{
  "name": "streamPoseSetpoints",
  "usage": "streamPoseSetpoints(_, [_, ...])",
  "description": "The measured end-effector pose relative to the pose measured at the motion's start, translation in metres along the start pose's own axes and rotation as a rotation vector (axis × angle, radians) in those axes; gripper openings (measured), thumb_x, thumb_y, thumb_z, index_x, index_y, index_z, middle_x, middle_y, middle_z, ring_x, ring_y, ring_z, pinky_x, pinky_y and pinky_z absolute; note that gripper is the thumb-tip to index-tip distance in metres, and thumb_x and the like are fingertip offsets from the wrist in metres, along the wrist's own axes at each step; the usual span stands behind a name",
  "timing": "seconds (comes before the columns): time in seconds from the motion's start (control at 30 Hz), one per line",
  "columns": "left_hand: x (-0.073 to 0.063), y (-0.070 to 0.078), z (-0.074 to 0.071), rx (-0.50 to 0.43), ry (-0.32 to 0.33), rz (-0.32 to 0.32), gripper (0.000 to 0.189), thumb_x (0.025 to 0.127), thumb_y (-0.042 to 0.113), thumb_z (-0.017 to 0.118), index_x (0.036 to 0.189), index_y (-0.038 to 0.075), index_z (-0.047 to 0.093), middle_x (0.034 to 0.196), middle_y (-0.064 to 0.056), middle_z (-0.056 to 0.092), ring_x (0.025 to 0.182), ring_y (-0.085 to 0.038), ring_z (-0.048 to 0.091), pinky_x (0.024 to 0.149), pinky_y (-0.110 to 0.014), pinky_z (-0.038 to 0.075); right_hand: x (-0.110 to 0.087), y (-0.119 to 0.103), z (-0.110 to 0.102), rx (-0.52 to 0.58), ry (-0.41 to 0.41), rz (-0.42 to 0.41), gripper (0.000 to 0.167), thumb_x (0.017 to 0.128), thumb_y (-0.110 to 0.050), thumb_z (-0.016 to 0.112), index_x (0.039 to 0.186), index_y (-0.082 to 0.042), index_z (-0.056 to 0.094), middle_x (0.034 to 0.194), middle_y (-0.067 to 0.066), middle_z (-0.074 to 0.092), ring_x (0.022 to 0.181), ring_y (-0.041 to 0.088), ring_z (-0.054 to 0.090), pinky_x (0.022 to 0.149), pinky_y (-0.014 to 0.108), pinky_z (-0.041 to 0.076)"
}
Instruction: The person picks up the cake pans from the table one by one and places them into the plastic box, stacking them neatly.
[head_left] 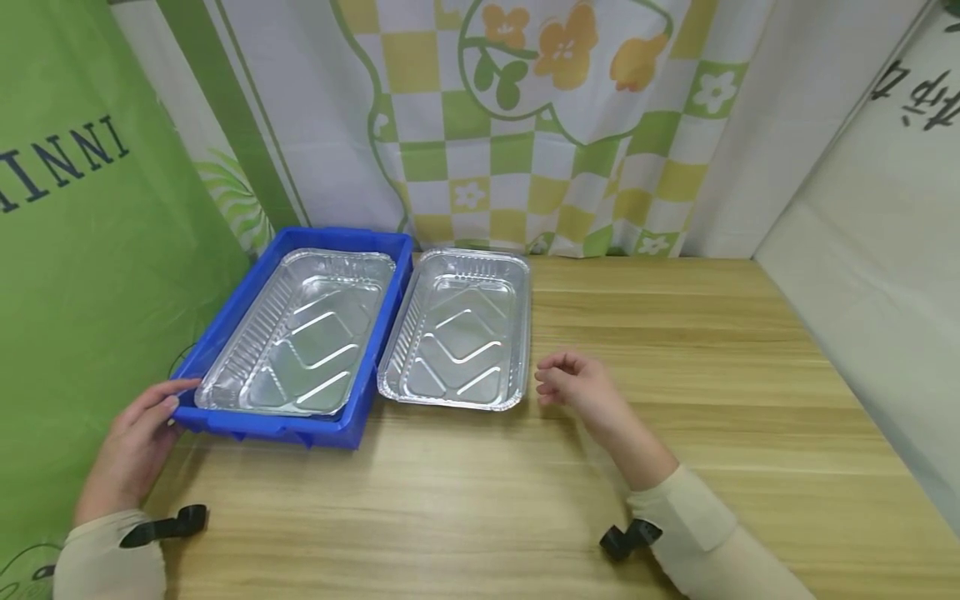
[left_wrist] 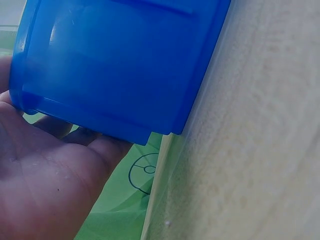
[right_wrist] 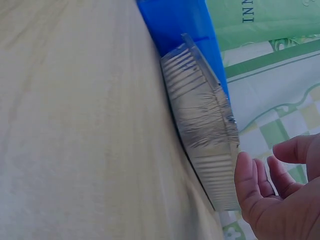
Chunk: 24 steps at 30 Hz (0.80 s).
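A blue plastic crate [head_left: 369, 390] stands on the left of the table, with a rectangular foil tray [head_left: 322, 333] lying inside it. My left hand [head_left: 138, 442] grips the crate's near left corner; in the left wrist view, fingers of the left hand [left_wrist: 55, 170] go behind the crate wall [left_wrist: 115, 65]. Just right of the crate, a second foil tray [head_left: 465, 333] lies on the table. My right hand [head_left: 581, 390] hovers beside that tray's right edge, fingers loosely bent and holding nothing. In the right wrist view a gap separates the fingertips from the foil tray [right_wrist: 202, 115].
The wooden table [head_left: 480, 500] extends in front of the trays and to the right. Behind it hangs a checked, flowered curtain [head_left: 510, 167]. A green cloth [head_left: 90, 275] hangs close along the left side, and a white sheet [head_left: 870, 233] borders the right.
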<state>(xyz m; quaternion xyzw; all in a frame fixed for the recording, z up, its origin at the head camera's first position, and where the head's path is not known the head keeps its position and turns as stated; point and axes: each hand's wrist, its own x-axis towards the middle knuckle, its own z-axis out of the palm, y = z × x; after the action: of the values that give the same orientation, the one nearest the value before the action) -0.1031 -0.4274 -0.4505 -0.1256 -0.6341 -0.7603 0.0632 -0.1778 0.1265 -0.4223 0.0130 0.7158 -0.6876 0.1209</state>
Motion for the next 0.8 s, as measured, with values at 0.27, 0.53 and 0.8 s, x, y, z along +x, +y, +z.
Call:
streamPoseSetpoints(0.27, [0.0,-0.002,0.001,-0.014,-0.004,0.003,0.034,0.104,-0.005,0.032,0.132,-0.014,0.05,0.133,-0.004,0.054,0.12,-0.012,0.056,0.097,-0.019,0.047,0.002,0.011,0.007,-0.037,-0.001,0.017,0.024,0.088,0.008,0.055,0.11,0.015,0.055,0.092,0.014,0.059,0.074,0.023,0.063,0.073,0.034,0.06])
streamPoseSetpoints(0.53, [0.002,-0.003,0.0,-0.064,-0.006,0.028,0.034,0.103,-0.007,0.03,0.129,-0.015,0.052,0.132,-0.006,0.055,0.119,-0.014,0.057,0.097,-0.021,0.048,0.003,0.017,0.018,-0.011,-0.033,0.007,0.019,0.088,0.006,0.058,0.106,0.013,0.057,0.1,0.016,0.058,0.083,0.027,0.064,0.075,0.036,0.06])
streamPoseSetpoints(0.8, [0.002,-0.001,0.0,-0.03,-0.003,0.0,0.034,0.104,-0.004,0.032,0.131,-0.014,0.05,0.133,-0.004,0.053,0.12,-0.012,0.055,0.097,-0.02,0.047,0.005,0.023,0.023,0.007,-0.036,-0.011,0.024,0.089,0.005,0.059,0.11,0.016,0.054,0.098,0.015,0.058,0.081,0.022,0.065,0.076,0.035,0.06])
